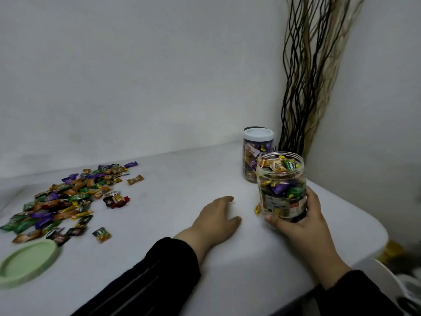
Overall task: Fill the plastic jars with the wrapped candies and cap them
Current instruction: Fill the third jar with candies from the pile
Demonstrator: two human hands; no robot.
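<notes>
Jar label unreadable, gripped by rt hand.

I see an open clear plastic jar, upright on the white table's right side and packed with wrapped candies to its rim. Just behind it stands a second filled jar, capped with a white lid. A loose heap of colourful wrapped candies lies far left, with a pale green lid below it, hollow side up.

A home corner: white table, plain walls, decorative dried twigs.
</notes>
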